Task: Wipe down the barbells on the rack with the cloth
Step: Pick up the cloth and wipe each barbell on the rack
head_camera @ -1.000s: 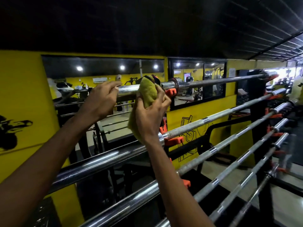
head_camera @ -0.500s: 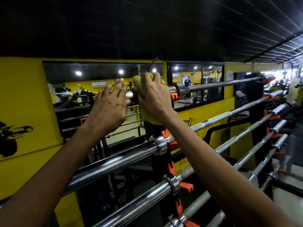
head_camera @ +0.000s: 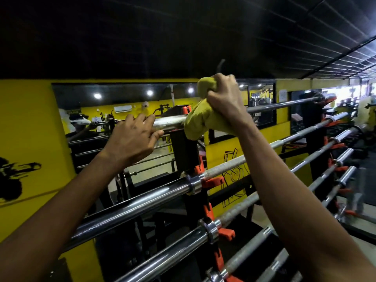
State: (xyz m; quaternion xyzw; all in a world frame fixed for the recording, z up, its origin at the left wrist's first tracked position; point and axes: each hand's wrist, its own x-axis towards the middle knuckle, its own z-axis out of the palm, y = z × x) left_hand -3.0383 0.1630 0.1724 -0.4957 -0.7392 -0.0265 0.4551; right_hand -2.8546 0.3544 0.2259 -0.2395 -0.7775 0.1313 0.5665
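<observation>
Yellow-green cloth (head_camera: pixel 203 121), one piece, is bunched in the clenched right hand (head_camera: pixel 223 100). It hangs over the top barbell (head_camera: pixel 284 104) just right of that bar's near sleeve, where the bar crosses the rack's black near upright (head_camera: pixel 183 151). The left hand (head_camera: pixel 132 139) rests on the sleeve to the left of the cloth. Its fingers lie fairly straight over the top with the thumb beneath, not clenched, and a short stretch of bare steel separates the two hands.

At least five barbells lie on the rack, stepping down towards the viewer; the lowest run out at the bottom edge. Three steel collars (head_camera: pixel 191 183) show beside the near upright, on the three bars below the top one. Orange hooks (head_camera: pixel 213 181) carry the bars.

Behind the rack, one mirror (head_camera: pixel 122 94) in the yellow wall (head_camera: pixel 30 119) reflects three round ceiling lights (head_camera: pixel 150 92).
</observation>
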